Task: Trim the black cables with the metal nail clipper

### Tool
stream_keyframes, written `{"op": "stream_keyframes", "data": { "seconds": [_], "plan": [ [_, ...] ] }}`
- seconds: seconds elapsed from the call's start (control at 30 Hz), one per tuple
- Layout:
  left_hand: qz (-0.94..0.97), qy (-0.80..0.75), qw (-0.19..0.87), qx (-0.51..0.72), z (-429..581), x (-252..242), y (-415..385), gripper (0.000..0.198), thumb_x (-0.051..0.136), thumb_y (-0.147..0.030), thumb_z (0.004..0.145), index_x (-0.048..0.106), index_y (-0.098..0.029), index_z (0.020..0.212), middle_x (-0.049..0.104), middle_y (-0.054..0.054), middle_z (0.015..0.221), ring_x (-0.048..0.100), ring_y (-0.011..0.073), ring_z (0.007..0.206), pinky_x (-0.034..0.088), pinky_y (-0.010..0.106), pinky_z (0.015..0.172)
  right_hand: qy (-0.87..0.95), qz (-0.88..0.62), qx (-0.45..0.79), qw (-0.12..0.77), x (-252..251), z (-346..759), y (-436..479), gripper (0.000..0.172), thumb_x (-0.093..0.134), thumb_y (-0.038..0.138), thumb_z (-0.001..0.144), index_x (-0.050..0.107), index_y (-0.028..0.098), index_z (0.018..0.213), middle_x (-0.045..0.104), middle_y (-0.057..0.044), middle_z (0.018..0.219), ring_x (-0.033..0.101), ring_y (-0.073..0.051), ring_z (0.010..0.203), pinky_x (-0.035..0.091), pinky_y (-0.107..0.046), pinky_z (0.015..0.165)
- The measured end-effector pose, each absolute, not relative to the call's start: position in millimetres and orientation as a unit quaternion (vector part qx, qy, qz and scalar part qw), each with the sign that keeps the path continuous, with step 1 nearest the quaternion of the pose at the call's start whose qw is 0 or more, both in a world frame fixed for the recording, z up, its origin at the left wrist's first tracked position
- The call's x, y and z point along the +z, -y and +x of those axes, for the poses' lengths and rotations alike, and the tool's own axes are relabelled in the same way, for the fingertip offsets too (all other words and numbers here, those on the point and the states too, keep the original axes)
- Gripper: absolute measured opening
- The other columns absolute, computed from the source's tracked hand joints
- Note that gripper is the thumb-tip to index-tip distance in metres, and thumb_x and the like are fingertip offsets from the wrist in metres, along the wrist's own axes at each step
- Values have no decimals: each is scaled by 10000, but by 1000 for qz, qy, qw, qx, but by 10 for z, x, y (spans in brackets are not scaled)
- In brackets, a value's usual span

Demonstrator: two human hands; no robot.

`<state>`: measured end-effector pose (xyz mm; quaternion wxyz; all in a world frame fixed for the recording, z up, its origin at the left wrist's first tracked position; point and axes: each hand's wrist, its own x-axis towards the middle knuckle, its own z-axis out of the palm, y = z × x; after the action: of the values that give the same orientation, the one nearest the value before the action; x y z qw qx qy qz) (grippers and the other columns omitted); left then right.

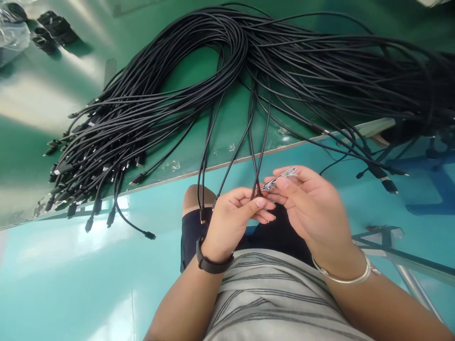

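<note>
Left hand [232,214]: grip pinching thin black cables [257,177] off the green-topped table's [192,71] near edge | right hand [314,208]: grip pinching slim silver metal clippers [272,183] (tip beside those cables), same side.

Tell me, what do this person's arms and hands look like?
The left hand and right hand are gloveless, and no sleeves show on the forearms. A broad black wristband circles the left wrist; a thin silvery bangle, knobbed at one side, the right.
</note>
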<state>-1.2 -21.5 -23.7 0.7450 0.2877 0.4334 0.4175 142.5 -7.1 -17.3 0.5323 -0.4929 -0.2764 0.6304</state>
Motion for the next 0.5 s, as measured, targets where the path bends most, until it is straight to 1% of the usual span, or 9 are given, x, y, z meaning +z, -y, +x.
{"op": "stream_keyframes", "data": {
  "seconds": [0.27,0.4,0.5],
  "plan": [
    [283,-436,751,407,-51,-231,194,105,708,-250,849,706,-146,856,756,19,805,705,103,636,566,191,619,297,-515,614,519,-158,1411,71,194,789,343,778,695,218,895,710,5,786,713,-135,737,619,-238,683],
    [270,-432,759,405,-53,-231,196,114,717,-246,839,697,-134,838,755,25,785,704,102,618,560,185,605,298,-529,598,524,-151,1380,73,189,790,341,778,696,214,883,714,8,779,713,-119,721,617,-214,675],
    [262,-430,764,403,-50,-221,189,122,723,-241,830,679,-128,825,755,26,772,702,100,604,560,182,594,278,-528,602,531,-151,1367,70,179,782,338,787,685,211,868,725,0,781,722,-126,716,621,-227,682]
  ]
}}
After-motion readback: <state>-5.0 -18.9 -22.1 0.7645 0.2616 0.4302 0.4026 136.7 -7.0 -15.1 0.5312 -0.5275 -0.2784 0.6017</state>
